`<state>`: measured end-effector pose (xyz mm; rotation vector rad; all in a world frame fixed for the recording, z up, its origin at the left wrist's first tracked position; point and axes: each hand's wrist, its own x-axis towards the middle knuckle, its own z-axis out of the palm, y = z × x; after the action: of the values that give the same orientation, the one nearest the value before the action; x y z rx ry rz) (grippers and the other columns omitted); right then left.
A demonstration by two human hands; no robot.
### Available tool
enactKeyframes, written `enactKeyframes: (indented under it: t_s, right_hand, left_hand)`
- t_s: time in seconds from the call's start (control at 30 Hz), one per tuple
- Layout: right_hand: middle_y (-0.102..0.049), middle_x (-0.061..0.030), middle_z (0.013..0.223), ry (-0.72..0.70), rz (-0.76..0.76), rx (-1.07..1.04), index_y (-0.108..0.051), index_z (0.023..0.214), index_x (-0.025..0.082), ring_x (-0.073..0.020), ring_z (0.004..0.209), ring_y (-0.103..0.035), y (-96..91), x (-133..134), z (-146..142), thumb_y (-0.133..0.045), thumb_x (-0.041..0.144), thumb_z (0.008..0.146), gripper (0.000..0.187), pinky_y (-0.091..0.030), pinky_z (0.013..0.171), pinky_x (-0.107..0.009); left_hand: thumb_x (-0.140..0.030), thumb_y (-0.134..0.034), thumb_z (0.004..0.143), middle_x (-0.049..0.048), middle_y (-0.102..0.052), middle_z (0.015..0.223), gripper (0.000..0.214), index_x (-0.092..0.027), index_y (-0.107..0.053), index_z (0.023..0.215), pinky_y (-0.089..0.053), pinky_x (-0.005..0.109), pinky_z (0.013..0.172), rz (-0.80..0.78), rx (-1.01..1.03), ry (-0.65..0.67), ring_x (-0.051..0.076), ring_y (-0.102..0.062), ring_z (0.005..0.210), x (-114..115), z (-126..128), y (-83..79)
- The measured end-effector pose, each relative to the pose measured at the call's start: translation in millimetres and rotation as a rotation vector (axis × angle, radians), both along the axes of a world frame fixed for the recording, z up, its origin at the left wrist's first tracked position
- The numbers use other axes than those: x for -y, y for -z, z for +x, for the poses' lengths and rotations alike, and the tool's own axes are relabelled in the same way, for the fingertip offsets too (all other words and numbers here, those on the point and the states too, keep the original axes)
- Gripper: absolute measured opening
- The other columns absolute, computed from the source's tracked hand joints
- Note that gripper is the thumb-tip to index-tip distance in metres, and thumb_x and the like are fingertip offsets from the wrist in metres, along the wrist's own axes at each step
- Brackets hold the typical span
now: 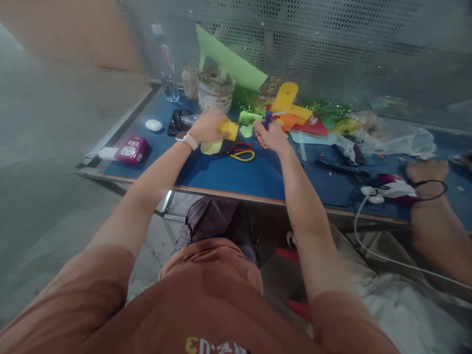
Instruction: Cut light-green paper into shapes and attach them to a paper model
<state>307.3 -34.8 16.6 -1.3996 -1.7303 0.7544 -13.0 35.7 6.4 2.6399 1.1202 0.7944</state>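
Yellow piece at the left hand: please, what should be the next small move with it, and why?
Perhaps bring the dark blue object toward the yellow piece: the right hand seems to hold that object, apart from the piece, which sits at the left hand.

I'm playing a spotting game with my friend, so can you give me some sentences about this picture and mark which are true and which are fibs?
1. The left hand has its fingers on a yellow piece. True.
2. The watch is on the right wrist. False: the watch is on the left wrist.
3. The right hand grips a dark blue tool. True.
4. The tabletop is green. False: the tabletop is blue.
5. The plastic bottle is lying on its side. False: the plastic bottle stands upright.
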Motion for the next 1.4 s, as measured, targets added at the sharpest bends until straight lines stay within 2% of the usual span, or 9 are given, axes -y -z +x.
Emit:
enactKeyframes:
  t_s: [0.17, 0.37, 0.6, 0.73, 0.9, 1.07, 1.2, 1.27, 1.4]
  right_hand:
    - [-0.056, -0.0043, 0.069, 0.008, -0.007, -0.03, -0.072, 0.112, 0.027, -0.0291, 0.062, -0.065, 1.8, 0, -4, -0.07, 0.119, 0.097, 0.093, -0.057, 0.058, -0.043]
    - [-0.06, -0.003, 0.072, 0.022, -0.009, -0.078, -0.073, 0.113, 0.028, -0.0226, 0.055, -0.06, 5.9, -1, -8, -0.065, 0.122, 0.096, 0.095, -0.053, 0.047, -0.038]
    - [-0.055, 0.0012, 0.07, 0.011, -0.069, -0.168, -0.073, 0.119, 0.029, -0.0204, 0.054, -0.058, -2.9, 9, -19, -0.077, 0.12, 0.091, 0.094, -0.049, 0.044, -0.035]
    - [-0.062, -0.0031, 0.076, 0.011, -0.056, -0.178, -0.074, 0.12, 0.029, -0.0244, 0.061, -0.067, -2.3, 11, -21, -0.077, 0.12, 0.09, 0.096, -0.056, 0.049, -0.038]
    - [-0.071, -0.0089, 0.084, 0.026, -0.018, -0.165, -0.077, 0.118, 0.028, -0.0307, 0.071, -0.078, 7.2, 7, -18, -0.075, 0.12, 0.091, 0.097, -0.064, 0.055, -0.044]
    - [-0.066, -0.0048, 0.081, -0.008, 0.003, -0.171, -0.074, 0.11, 0.029, -0.0241, 0.062, -0.068, 18.8, -2, -10, -0.074, 0.121, 0.091, 0.094, -0.06, 0.052, -0.04]
    - [-0.063, -0.0037, 0.08, -0.009, 0.032, -0.167, -0.071, 0.103, 0.029, -0.0193, 0.055, -0.058, 23.5, -6, -7, -0.07, 0.122, 0.093, 0.093, -0.057, 0.051, -0.04]
    - [-0.063, -0.0045, 0.08, -0.007, 0.044, -0.145, -0.071, 0.101, 0.029, -0.0203, 0.056, -0.059, 24.0, -6, -6, -0.068, 0.123, 0.093, 0.094, -0.059, 0.055, -0.042]
    - [-0.06, -0.005, 0.073, 0.004, 0.056, -0.06, -0.074, 0.101, 0.029, -0.0282, 0.065, -0.067, 26.2, -2, -4, -0.065, 0.124, 0.093, 0.096, -0.066, 0.07, -0.05]
  left_hand:
    - [-0.059, -0.086, 0.105, 0.0183, -0.085, 0.16, 0.052, -0.029, -0.09, 0.147, -0.049, 0.075, 0.146, 0.002, 0.014, 0.014, 0.05, -0.072, 0.16, 2, 1, -2.0]
    - [-0.058, -0.087, 0.104, 0.0194, -0.086, 0.158, 0.052, -0.027, -0.091, 0.146, -0.048, 0.074, 0.147, 0.009, 0.023, 0.012, 0.05, -0.072, 0.159, -6, 1, 4.3]
    - [-0.057, -0.085, 0.103, 0.0169, -0.083, 0.168, 0.06, -0.03, -0.088, 0.157, -0.043, 0.077, 0.148, -0.009, -0.042, -0.016, 0.052, -0.067, 0.167, -10, 0, 5.5]
    - [-0.057, -0.085, 0.104, 0.0173, -0.081, 0.171, 0.062, -0.03, -0.087, 0.159, -0.039, 0.079, 0.149, -0.025, -0.056, -0.011, 0.053, -0.064, 0.17, -5, 1, 1.6]
    - [-0.056, -0.082, 0.105, 0.0174, -0.082, 0.167, 0.059, -0.029, -0.088, 0.157, -0.043, 0.077, 0.147, -0.018, -0.054, -0.006, 0.051, -0.066, 0.167, -1, 2, -1.8]
    - [-0.057, -0.082, 0.105, 0.0165, -0.084, 0.162, 0.058, -0.03, -0.088, 0.156, -0.046, 0.075, 0.144, -0.008, -0.047, -0.002, 0.049, -0.069, 0.16, -2, 2, -1.7]
    - [-0.059, -0.081, 0.106, 0.0173, -0.082, 0.166, 0.061, -0.029, -0.087, 0.16, -0.044, 0.075, 0.146, -0.014, -0.065, 0.004, 0.051, -0.068, 0.163, -4, 0, -1.2]
    - [-0.06, -0.081, 0.107, 0.0175, -0.082, 0.168, 0.064, -0.029, -0.086, 0.162, -0.043, 0.076, 0.146, -0.018, -0.067, 0.006, 0.051, -0.067, 0.164, -3, 0, -1.6]
    - [-0.061, -0.08, 0.106, 0.0161, -0.081, 0.17, 0.066, -0.032, -0.085, 0.165, -0.043, 0.077, 0.146, -0.012, -0.068, 0.009, 0.051, -0.067, 0.164, -2, 1, -1.9]
